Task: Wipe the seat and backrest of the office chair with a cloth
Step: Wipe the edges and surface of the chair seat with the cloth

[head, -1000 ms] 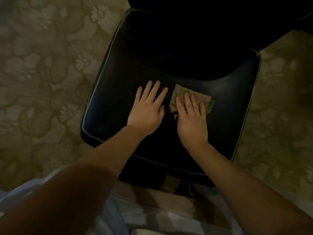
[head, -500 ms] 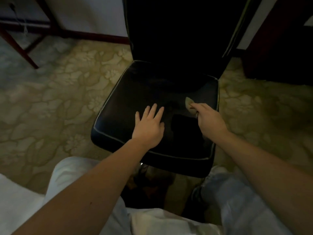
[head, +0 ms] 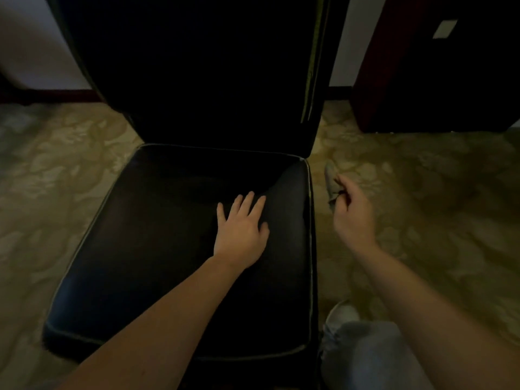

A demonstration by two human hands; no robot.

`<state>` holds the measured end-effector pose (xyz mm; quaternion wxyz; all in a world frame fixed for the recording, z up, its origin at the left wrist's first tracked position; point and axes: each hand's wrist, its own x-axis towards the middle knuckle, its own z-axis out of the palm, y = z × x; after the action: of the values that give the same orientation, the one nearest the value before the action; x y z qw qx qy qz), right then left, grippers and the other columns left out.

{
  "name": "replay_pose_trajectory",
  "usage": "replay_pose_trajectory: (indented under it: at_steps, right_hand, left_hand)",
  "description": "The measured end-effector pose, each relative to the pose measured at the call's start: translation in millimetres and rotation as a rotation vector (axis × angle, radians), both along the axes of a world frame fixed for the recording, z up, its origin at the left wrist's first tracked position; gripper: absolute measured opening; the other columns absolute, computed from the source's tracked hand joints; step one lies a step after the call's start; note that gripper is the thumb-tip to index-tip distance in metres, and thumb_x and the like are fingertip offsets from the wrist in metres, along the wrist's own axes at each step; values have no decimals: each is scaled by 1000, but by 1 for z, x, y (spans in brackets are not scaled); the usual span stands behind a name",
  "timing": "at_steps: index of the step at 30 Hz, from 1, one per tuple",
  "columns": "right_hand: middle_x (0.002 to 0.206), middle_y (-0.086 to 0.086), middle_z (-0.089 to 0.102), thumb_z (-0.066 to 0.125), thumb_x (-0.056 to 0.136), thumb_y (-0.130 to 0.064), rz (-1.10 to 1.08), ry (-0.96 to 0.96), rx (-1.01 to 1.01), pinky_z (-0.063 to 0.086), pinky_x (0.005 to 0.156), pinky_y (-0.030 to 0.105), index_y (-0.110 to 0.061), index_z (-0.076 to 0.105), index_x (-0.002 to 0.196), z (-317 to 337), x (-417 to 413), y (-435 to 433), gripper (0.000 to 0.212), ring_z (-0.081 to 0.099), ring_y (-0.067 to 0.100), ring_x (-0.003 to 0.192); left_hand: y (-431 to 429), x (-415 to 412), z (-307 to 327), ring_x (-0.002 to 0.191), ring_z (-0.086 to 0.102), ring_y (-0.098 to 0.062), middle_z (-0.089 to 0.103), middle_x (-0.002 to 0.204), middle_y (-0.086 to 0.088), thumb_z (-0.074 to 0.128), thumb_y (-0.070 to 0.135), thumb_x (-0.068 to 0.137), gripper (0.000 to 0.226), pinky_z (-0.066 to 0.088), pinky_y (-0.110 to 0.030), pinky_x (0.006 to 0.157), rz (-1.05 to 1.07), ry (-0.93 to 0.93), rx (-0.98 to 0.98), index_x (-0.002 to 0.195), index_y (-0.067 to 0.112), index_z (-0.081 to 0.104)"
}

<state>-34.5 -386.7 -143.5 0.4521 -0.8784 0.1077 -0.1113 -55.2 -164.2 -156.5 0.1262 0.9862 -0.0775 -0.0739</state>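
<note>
The black leather seat (head: pixel 157 249) of the office chair fills the middle of the head view, with pale piping round its edge. Its tall black backrest (head: pixel 208 66) rises behind it, very dark. My left hand (head: pixel 242 229) lies flat on the right half of the seat, fingers spread. My right hand (head: pixel 353 212) is off the seat, over the carpet just past the seat's right edge, and pinches a small greenish-brown cloth (head: pixel 330 181) that sticks up from its fingers.
Patterned beige carpet (head: pixel 436 206) surrounds the chair. A dark wooden cabinet (head: pixel 439 68) stands at the back right against a white wall. My knee in light trousers (head: pixel 363 353) and a shoe tip (head: pixel 342 309) sit beside the seat's front right corner.
My right hand gathered the cloth off the seat and carried it right, past the seat's edge. The view tilted up, bringing the backrest in. My left hand stayed on the seat.
</note>
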Motion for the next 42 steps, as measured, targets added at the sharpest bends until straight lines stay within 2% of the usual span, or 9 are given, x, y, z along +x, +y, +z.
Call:
replay_pose_trajectory:
  at_steps: [6,9,12,19,21,24,25,32,42]
  right_hand:
    - [128,-8,61,47,100,-10,84,0,98,50,96,33,-29,47,143,-23,49,0,47,58,5,103]
    - [135,-8,58,48,98,-6,139,-69,4,43,106,26,-24,49,143,-31,63,4,48,51,0,119]
    - [131,-4,60,50,95,-4,253,-112,-153,39,102,21,-20,54,139,-39,73,9,46,51,5,118]
    - [146,-3,50,46,98,-14,269,73,-137,35,115,33,-19,58,135,-48,84,10,40,45,13,135]
    - [146,-6,50,41,100,-29,259,157,-71,40,108,34,-19,63,129,-44,85,13,38,51,14,129]
    - [117,-2,68,47,101,-38,208,131,-70,48,79,27,-19,71,108,-39,83,18,31,64,15,100]
    - [112,-1,70,51,100,-37,187,87,-112,48,78,26,-19,71,109,-39,83,20,28,64,16,99]
    - [152,5,43,51,100,-20,284,68,-299,26,114,28,-10,46,144,-49,92,24,45,37,20,141]
    - [164,5,13,47,101,-36,395,246,-381,14,122,36,-10,23,154,-45,100,26,64,10,23,151]
  left_hand:
    - [-10,61,-17,158,3,-25,12,170,0,31,44,108,59,1,-56,126,-1,-60,31,162,29,15]
    - [-10,69,-26,158,2,-24,12,171,0,30,47,107,58,-1,-56,126,-25,-55,25,161,32,16]
    - [-9,66,-36,158,0,-22,11,171,1,27,51,106,60,-3,-55,126,-28,-60,32,161,32,16]
    - [-9,63,-43,158,2,-21,14,170,2,6,61,93,74,-2,-52,127,-27,-96,35,161,33,18]
    - [-9,63,-43,158,2,-20,14,170,2,6,61,94,73,-3,-51,127,-27,-101,34,161,33,18]
    - [-8,62,-43,158,2,-20,14,170,2,8,60,95,72,-3,-50,127,-28,-105,37,161,33,17]
    - [-8,62,-43,158,2,-20,14,170,2,8,60,96,71,-2,-50,127,-28,-107,39,161,34,17]
    - [-9,62,-45,158,6,-21,16,170,1,8,61,95,72,2,-52,127,-23,-119,54,161,33,20]
    - [-7,62,-47,158,4,-21,13,171,2,12,62,98,68,2,-52,127,-43,-115,87,161,36,15]
